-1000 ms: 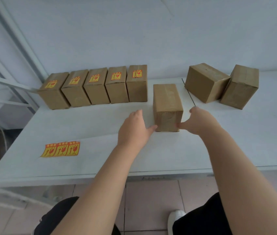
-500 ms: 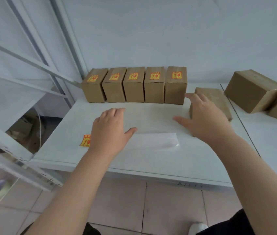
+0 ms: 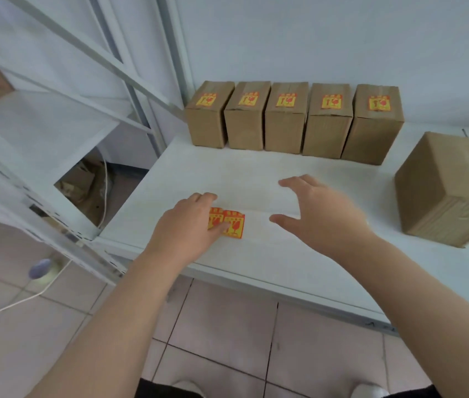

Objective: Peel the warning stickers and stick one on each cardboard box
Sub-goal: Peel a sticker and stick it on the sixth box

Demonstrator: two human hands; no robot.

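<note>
Stickers (image 3: 234,225) lie on the desk (image 3: 256,173), partly under the loose-fingered left hand (image 3: 187,225); the right hand (image 3: 319,216) hovers beside, spread and empty.

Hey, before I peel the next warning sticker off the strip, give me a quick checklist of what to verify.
1. Red-and-yellow warning sticker strip on the white table, within reach: ok, the left hand rests on it.
2. Right hand free to peel: ok, it is open, holds nothing and hovers apart from the strip.
3. Stickers left on the strip: ok, at least two show.
4. Plain brown cardboard box at right needs a sticker: ok, none on its visible faces.
5. Back row of five brown boxes labelled: ok, one sticker on each top.
6. A lifted sticker corner to pinch: cannot tell.
</note>
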